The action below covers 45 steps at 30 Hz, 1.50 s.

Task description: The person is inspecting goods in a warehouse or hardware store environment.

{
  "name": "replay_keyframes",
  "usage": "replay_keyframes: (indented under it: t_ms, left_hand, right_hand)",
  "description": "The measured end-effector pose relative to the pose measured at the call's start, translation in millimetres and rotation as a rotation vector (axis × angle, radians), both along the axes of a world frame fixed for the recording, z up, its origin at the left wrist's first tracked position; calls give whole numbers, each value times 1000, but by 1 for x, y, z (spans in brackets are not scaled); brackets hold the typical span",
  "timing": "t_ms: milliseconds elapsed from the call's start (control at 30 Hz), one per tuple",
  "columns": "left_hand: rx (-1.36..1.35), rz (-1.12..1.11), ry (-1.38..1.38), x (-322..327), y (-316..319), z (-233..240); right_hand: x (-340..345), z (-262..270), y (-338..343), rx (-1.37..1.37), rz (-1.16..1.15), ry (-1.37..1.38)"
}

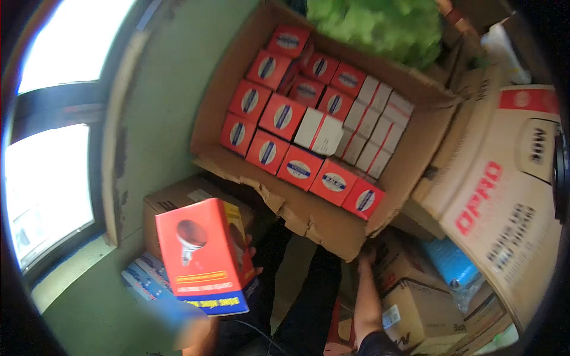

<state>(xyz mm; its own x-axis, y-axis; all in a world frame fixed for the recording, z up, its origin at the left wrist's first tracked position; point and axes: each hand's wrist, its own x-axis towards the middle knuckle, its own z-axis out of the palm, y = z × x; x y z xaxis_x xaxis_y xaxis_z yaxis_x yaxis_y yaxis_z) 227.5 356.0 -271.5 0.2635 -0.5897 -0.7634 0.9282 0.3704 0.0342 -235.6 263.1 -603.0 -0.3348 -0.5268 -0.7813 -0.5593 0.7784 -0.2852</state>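
Note:
My left hand holds a red heat-lamp bulb box, its fingers showing at the box's right side. The box is tilted, with a reflector bulb picture and a blue printed band on its face, and a yellow panel on its side. Beyond it stands a large open cardboard carton with a torn near flap. Rows of red boxes with white oval labels and white boxes with a red stripe fill it. My right hand is at the carton's near right corner; its fingers are mostly hidden.
A green wall and window flank the left. Large printed cartons and a blue plastic-wrapped pack crowd the right. A blurred green bundle overhangs the carton's far edge, near another person's arm. Blue-white boxes lie lower left.

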Motion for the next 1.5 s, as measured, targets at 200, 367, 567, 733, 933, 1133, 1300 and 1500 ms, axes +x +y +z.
replay_keyframes:
  t_ms: [200,367,567,733,933,1133,1300,1500]
  left_hand:
    - [-30,-173,-325,10,-17,27]
    - [-277,-117,-214,13,-72,76]
    - [-603,-235,-158,-15,-120,182]
    - [-940,-277,-240,-18,-121,265]
    - [-900,-359,-396,-2,-128,284]
    - [-1013,-376,-517,-7,-136,285]
    - [-859,-701,-478,6,-127,330]
    - [-84,-170,-1401,-16,-101,493]
  right_hand:
    - [8,226,-1,-88,-213,-394]
    - [203,613,-121,-897,480,-637]
    - [290,738,-129,-1346,1023,-606]
    - [278,783,-124,-1437,1197,-532]
    - [243,727,-118,-923,346,-1116]
    - [260,677,-103,-1061,805,-1004]
    - [257,655,-112,70,-131,-2255]
    - [237,656,-134,-365,534,-1759]
